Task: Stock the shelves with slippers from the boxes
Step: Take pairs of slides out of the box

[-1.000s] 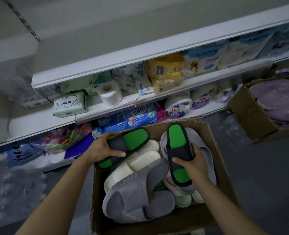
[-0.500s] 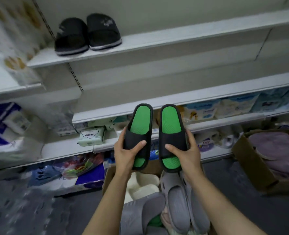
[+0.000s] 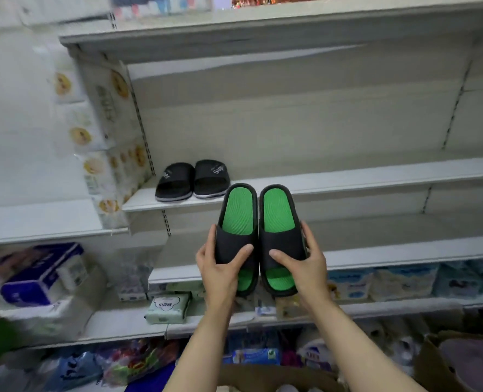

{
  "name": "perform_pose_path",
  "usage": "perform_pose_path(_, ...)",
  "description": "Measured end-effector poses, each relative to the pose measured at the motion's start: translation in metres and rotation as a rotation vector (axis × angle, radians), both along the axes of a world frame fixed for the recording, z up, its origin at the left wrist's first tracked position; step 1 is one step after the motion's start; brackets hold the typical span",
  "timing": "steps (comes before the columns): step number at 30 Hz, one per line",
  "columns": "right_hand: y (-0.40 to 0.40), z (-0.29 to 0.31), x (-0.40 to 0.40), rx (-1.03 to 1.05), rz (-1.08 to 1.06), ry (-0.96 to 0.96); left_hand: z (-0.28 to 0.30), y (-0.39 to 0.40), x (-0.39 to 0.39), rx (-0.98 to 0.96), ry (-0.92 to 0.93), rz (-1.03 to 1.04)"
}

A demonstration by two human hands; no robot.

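I hold a pair of black slippers with green insoles side by side, toes up, in front of the shelves. My left hand grips the left green slipper by its strap. My right hand grips the right green slipper the same way. Their heels reach the front edge of a white shelf. On that shelf, just to the left, stands a pair of black slippers with white lettering. The rim of the slipper box shows at the bottom.
Stacked tissue packs flank the shelf on the left. Lower shelves hold a green tissue pack, toilet paper and blue packets. A second cardboard box with purple slippers sits at the bottom right.
Both hands lifted the green slippers out of the box, brought them together and raised them toward the shelf with the black pair. My view tilted upward.
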State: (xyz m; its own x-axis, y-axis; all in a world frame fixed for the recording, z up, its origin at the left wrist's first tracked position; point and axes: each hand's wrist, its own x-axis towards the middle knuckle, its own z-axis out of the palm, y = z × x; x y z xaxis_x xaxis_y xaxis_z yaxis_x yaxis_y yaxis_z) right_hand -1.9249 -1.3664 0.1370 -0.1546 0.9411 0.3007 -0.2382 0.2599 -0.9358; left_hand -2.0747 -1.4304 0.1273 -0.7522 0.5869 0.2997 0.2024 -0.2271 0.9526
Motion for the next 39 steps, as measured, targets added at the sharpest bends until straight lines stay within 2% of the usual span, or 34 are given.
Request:
perform_pose_path(6, 0.046, 0.041, -0.023, 0.072, -0.003, 0.034, 0.039, 0.050, -0.031, 0.074, 0.028, -0.118)
perform_pose_path(11, 0.096, 0.067, -0.034, 0.075, -0.058, -0.028, 0.064, 0.102, -0.042, 0.117, -0.066, -0.161)
perform_pose_path(14, 0.132, 0.074, -0.042, 0.103, -0.105, -0.101, 0.073, 0.132, -0.047, 0.106, -0.059, -0.129)
perform_pose_path(21, 0.192, 0.088, -0.055, 0.102, -0.066, -0.105, 0.090, 0.184, -0.058, 0.036, 0.007, 0.000)
perform_pose_path(26, 0.232, 0.092, -0.068, 0.045, 0.000, -0.125, 0.101, 0.214, -0.060, -0.088, 0.013, 0.058)
perform_pose_path(31, 0.259, 0.083, -0.087, -0.028, 0.002, -0.204, 0.107, 0.236, -0.065, -0.379, 0.137, 0.184)
perform_pose_path(36, 0.270, 0.087, -0.096, -0.024, -0.002, -0.345, 0.100, 0.244, -0.071, -0.542, 0.266, 0.234)
perform_pose_path(39, 0.272, 0.088, -0.098, -0.016, -0.058, -0.530, 0.096, 0.246, -0.075, -0.556, 0.366, 0.232)
